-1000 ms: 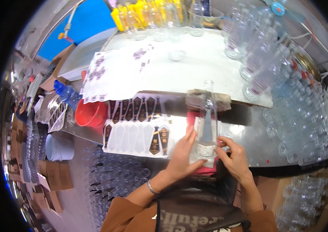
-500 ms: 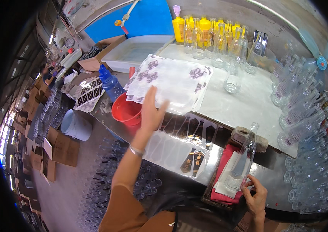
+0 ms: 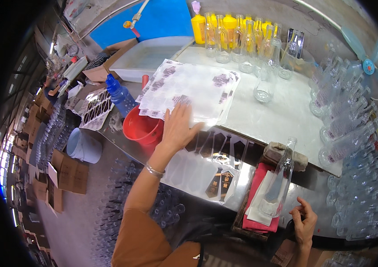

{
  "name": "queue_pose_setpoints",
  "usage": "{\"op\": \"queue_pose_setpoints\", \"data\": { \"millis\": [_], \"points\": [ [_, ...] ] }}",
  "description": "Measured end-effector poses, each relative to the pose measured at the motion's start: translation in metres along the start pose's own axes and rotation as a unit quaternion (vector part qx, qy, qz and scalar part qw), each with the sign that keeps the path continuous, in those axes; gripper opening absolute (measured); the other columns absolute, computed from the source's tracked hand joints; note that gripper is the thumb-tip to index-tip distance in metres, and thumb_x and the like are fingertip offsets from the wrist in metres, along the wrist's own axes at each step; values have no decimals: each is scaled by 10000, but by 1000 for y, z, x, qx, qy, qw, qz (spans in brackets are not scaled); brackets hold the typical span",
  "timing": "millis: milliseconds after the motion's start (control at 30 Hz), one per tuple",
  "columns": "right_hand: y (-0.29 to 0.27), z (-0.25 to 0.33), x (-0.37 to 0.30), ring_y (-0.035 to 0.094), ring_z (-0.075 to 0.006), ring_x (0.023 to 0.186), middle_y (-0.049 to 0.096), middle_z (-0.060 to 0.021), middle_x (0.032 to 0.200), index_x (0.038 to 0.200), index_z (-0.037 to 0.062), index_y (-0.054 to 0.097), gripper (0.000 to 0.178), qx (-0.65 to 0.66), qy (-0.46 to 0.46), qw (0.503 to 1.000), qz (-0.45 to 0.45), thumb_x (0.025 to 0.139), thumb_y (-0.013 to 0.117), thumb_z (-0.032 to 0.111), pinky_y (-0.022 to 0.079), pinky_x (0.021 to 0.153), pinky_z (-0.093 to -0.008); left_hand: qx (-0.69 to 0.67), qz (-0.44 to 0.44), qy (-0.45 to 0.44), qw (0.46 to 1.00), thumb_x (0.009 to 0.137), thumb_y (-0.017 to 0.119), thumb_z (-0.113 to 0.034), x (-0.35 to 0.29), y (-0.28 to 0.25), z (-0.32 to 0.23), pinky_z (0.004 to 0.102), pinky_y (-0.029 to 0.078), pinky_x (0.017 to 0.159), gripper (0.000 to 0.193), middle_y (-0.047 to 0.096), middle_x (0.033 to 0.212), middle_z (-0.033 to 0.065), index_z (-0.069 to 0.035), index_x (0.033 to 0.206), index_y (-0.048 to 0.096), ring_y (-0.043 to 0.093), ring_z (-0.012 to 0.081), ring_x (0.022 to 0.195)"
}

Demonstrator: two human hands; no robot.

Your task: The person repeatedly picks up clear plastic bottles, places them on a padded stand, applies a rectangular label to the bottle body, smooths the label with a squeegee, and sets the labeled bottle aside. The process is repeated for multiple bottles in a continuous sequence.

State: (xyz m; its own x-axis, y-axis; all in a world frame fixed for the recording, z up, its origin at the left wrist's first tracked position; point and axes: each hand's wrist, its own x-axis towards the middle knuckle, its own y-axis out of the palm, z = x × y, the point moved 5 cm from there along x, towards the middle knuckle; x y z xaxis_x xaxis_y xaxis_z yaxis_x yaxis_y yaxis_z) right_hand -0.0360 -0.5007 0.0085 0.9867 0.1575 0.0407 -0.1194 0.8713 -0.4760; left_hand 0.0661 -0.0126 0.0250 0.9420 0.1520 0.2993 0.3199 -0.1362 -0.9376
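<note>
My left hand point(image 3: 179, 129) reaches over the near edge of a stack of white printed label sheets point(image 3: 198, 91), fingers spread and apparently resting on the paper. Nothing shows in its grip. A clear glass bottle point(image 3: 279, 182) lies on a folded white cloth point(image 3: 260, 202) over a red cloth point(image 3: 252, 218), its neck against a worn block point(image 3: 285, 155). To the right of the bottle's base is my right hand point(image 3: 304, 221), apart from it, with fingers loosely bent and no object in them. Below the sheets lie dark cut-out labels on a clear backing sheet point(image 3: 220, 180).
A red bucket point(image 3: 142, 127) and a blue bottle point(image 3: 121, 95) stand left of the sheets. Clear glass bottles point(image 3: 264, 86) and yellow bottles point(image 3: 198, 30) line the back. Many bottles point(image 3: 338, 129) are stacked at right, near a fan point(image 3: 368, 66). A white tub point(image 3: 149, 60) sits behind.
My right hand has let go of the bottle's base and moved right. My left hand has come down onto the near edge of the sheets. The whole view has shifted slightly.
</note>
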Motion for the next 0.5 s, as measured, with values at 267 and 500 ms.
{"op": "queue_pose_setpoints", "data": {
  "millis": [267, 500],
  "points": [
    [-4, 0, -7, 615, -106, 685, 677, -70, 814, 1233, -43, 656, 361, 7, -16, 1000, -15, 889, 701, 56, 513, 631, -261, -6, -34, 111, 993, 845, 760, -362, -4, -20, 8, 489, 339, 1153, 716, 500, 1471, 221, 45, 1383, 521, 465, 385, 1361],
    [-8, -8, -15, 620, -109, 660, 686, -78, 810, 1214, -32, 674, 359, 8, -15, 1000, -24, 870, 717, 59, 509, 622, -257, -66, -156, 118, 978, 831, 713, -27, -23, -11, 23, 389, 527, 938, 236, 704, 1179, 109, -54, 1065, 697, 660, 309, 1102]
  ]
}}
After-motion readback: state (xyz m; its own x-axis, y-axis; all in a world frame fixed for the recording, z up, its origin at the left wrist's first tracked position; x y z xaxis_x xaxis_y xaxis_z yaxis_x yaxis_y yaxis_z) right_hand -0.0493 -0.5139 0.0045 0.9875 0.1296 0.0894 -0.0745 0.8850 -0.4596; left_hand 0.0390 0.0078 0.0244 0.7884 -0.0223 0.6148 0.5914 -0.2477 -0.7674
